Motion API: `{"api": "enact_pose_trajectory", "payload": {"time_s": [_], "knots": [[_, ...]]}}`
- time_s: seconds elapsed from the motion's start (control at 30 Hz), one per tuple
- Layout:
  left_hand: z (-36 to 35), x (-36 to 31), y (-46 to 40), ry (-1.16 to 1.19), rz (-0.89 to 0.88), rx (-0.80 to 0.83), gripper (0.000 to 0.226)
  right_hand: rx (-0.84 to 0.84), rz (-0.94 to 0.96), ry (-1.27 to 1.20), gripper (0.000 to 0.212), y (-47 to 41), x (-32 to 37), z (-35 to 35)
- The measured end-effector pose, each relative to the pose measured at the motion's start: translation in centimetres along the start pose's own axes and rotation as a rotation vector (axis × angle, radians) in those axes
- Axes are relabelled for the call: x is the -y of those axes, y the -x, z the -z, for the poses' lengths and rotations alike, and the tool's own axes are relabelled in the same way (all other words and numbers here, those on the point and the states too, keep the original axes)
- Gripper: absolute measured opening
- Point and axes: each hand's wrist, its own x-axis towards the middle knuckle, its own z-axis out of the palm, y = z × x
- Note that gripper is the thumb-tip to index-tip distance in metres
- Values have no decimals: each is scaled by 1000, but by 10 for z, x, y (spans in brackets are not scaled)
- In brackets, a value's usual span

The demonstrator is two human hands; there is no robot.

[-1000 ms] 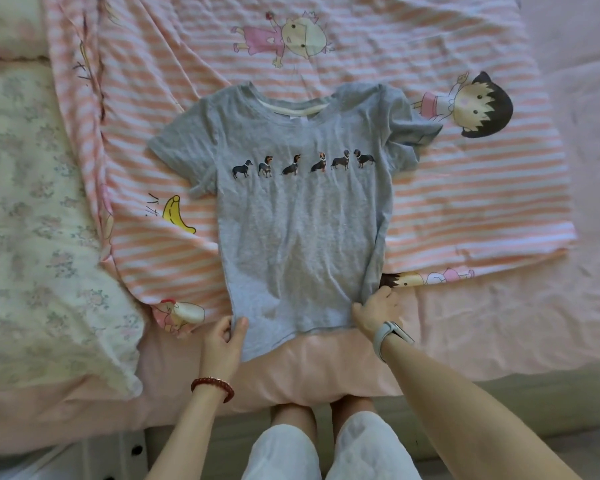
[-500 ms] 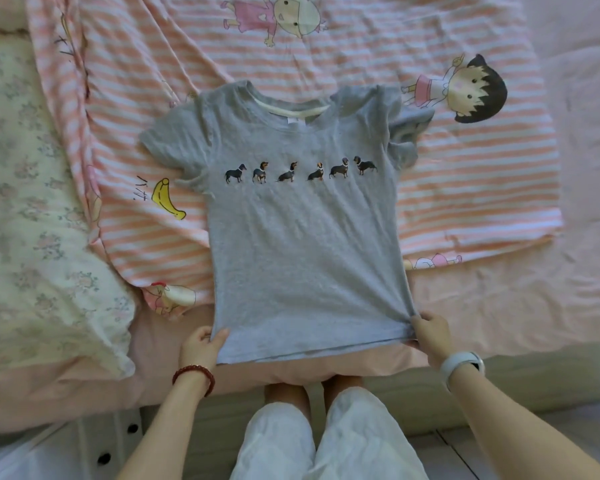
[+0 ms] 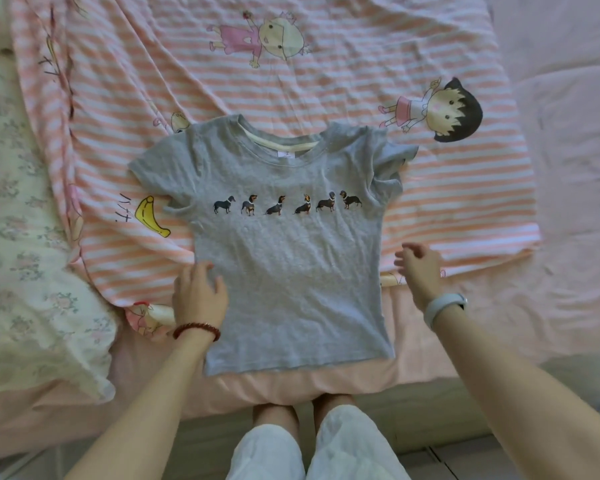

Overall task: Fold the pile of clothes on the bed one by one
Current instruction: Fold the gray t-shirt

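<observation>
We list a pink-and-white striped cotton sheet (image 3: 326,81) printed with cartoon children and a yellow banana (image 3: 151,216), spread over a plain pale pink bed cover (image 3: 551,323). At the left lies a cream quilt with a faded floral print (image 3: 25,254). Below the bed edge we note pale floor tiles (image 3: 465,459).

heather-grey cotton T-shirt (image 3: 291,271): cream inner neckband, row of six black-and-tan dogs across the chest | thin striped blanket (image 3: 326,81): pink-and-white stripes, cartoon children, yellow banana | quilted pillow (image 3: 25,237): cream, faded pink-green florals | plain bed sheet (image 3: 551,323): pale pink | beaded bracelet (image 3: 196,330): dark red | wristband (image 3: 442,306): light blue-grey
</observation>
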Motion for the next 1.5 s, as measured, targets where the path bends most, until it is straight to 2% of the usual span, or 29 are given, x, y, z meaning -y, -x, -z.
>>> {"api": "enact_pose_trajectory", "payload": {"time_s": [0.13, 0.33, 0.43, 0.5, 0.67, 0.77, 0.87, 0.93, 1.03, 1.1, 1.17, 1.3, 1.37, 1.47, 1.5], "knots": [[-10, -68, -35, -15, -241, 65, 32, 53, 30, -185, 13, -36, 60, -10], [-18, -161, -92, 7, -474, 178, 41, 88, 91, -82, 20, -74, 96, -19], [-26, -205, -120, -106, -643, 200, 42, 149, 186, 144, 15, -83, 93, -18], [-36, -232, -135, -194, -708, 254, 44, 117, 193, 251, 13, -86, 82, -15], [-64, -281, -152, -411, -791, 384, 55, -32, 153, 108, 11, -83, 51, 2], [-77, -296, -156, -493, -816, 407, 52, -101, 41, -61, 12, -80, 34, 10], [-83, -306, -159, -538, -821, 389, 32, -94, 66, -181, 7, -77, 33, 11], [-84, -311, -161, -524, -831, 411, 20, -64, 165, -107, 14, -77, 42, 8], [-82, -316, -163, -290, -785, 516, 13, 23, 262, 149, 27, -82, 53, 2], [-79, -317, -166, -130, -745, 538, 5, 121, 257, 335, 25, -84, 55, -1], [-77, -317, -167, -12, -705, 571, 10, 142, 269, 360, 16, -84, 53, -2], [-73, -319, -167, 147, -675, 635, 19, 1, 180, 57, 18, -81, 48, 1], [-72, -320, -166, 199, -658, 637, 23, -96, 113, 31, 19, -79, 46, 2], [-75, -316, -168, 184, -660, 608, 21, -170, 242, 119, 6, -79, 51, 5], [-75, -315, -167, 167, -666, 596, 18, -146, 283, 99, 14, -81, 57, 6]]}}
